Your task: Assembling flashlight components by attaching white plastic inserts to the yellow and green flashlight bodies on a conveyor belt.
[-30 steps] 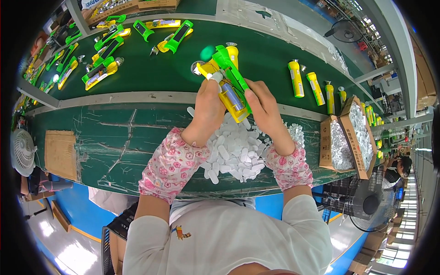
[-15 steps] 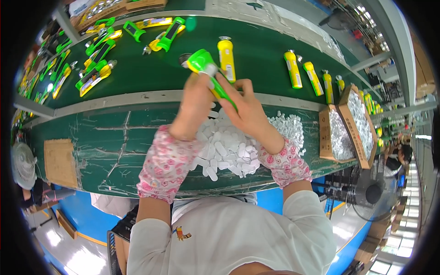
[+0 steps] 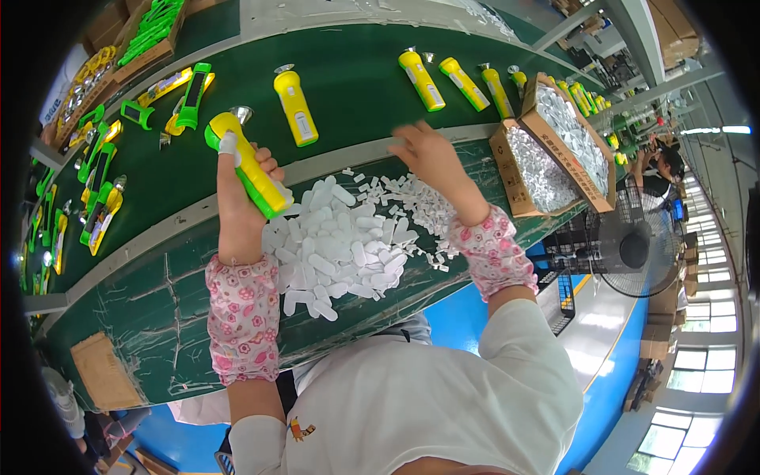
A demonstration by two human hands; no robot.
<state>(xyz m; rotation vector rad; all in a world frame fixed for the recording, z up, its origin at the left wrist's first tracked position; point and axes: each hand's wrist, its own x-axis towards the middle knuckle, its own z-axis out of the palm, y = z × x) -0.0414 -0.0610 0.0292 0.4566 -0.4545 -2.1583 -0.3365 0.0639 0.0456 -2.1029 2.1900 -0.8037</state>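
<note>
My left hand (image 3: 237,198) is wrapped round a yellow and green flashlight (image 3: 252,166), tilted with its head up and to the left. A small silver reflector cup (image 3: 242,115) shows at the flashlight's head. The butt end hangs beside a heap of white oblong plastic pieces (image 3: 348,253). Apart from the flashlight, my right hand (image 3: 434,162) hovers above the bench's grey rail, fingers somewhat spread and a little blurred, with nothing visible in them. Below it lies a pile of smaller white pieces (image 3: 419,202). Another yellow flashlight (image 3: 296,108) lies just beyond my hands.
Several yellow flashlights (image 3: 422,81) lie on the green belt (image 3: 356,79) at the far right. Open green and yellow flashlight bodies (image 3: 99,170) are at the left. Cardboard boxes (image 3: 546,166) of small pieces stand at right, near a black fan (image 3: 633,237). Flat cardboard (image 3: 104,370) lies left.
My right hand has let go of the flashlight and moved right. My left hand keeps it, now turned with its yellow side up. The whole view has swung to the right.
</note>
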